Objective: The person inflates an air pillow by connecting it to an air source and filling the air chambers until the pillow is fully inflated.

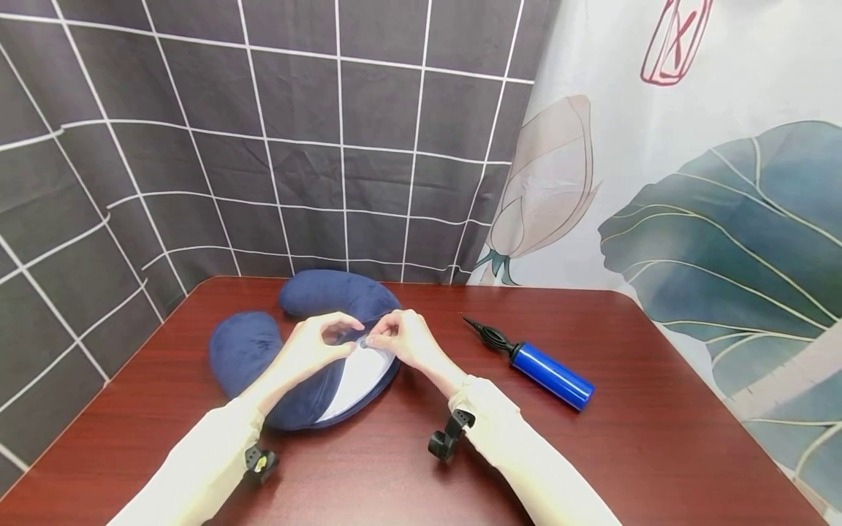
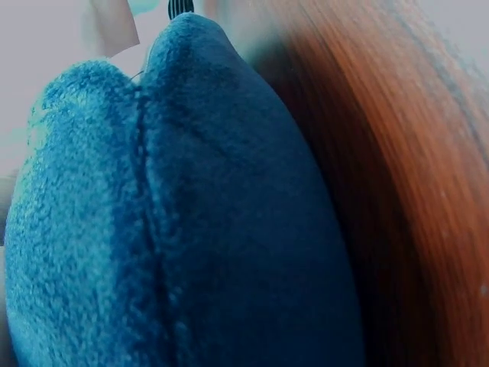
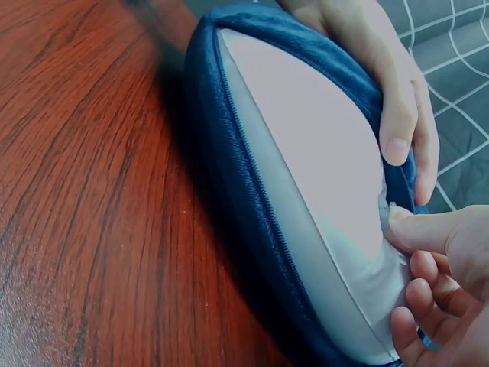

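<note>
A navy plush U-shaped neck pillow (image 1: 246, 343) lies on the table, its cover unzipped along the outer curve. The white inner bladder (image 3: 306, 138) shows through the opening, edged by a dark zipper (image 3: 263, 206). My right hand (image 1: 411, 340) pinches a small clear valve (image 3: 390, 210) on the bladder between thumb and index finger. On the other side of the valve, my left hand (image 1: 316, 343) rests at the cover's edge, thumb and fingers apart and extended toward it. In the left wrist view, a plush lobe of the pillow (image 2: 229, 199) fills most of the picture, hiding the left hand.
A blue hand pump (image 1: 552, 375) with a black tapered nozzle lies right of the pillow. The reddish-brown table (image 1: 395, 467) ends at a dark grid-patterned curtain (image 1: 381, 175) behind, with a flower-printed curtain (image 1: 612, 73) to the right.
</note>
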{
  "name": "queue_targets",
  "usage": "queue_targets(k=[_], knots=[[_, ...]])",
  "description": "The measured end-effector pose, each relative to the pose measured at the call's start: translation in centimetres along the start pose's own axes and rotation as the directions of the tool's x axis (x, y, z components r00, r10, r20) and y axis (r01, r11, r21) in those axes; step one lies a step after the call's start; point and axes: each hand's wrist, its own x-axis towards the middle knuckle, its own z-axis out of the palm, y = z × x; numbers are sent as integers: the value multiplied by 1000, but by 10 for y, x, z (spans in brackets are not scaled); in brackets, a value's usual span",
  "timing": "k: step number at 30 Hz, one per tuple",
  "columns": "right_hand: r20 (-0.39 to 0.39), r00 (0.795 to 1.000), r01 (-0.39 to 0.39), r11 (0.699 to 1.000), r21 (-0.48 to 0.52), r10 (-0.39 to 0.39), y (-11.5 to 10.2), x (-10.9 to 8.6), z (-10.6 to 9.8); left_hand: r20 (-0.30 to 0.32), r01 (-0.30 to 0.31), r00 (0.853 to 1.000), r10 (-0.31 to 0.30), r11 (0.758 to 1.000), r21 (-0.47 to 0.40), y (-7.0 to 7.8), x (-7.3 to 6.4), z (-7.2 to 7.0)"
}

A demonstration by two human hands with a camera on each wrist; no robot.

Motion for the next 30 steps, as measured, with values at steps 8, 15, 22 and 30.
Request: queue_targets(k=[8,15,22,30], knots=[[-32,999,14,1000,-19,-14,1,0,6,3,9,1000,-9,1000,-6,-1,0,-2],[-48,998,27,999,-34,-28,0,1,8,9,13,1000,-13,1000,-10,-1,1,-4],[-54,998,16,999,-43,-18,-1,4,10,4,18,1000,-18,1000,-4,1,2,-5],[-32,999,-15,1000,24,16,0,2,5,13,23,1000,-23,999,-38,2,2,-1]])
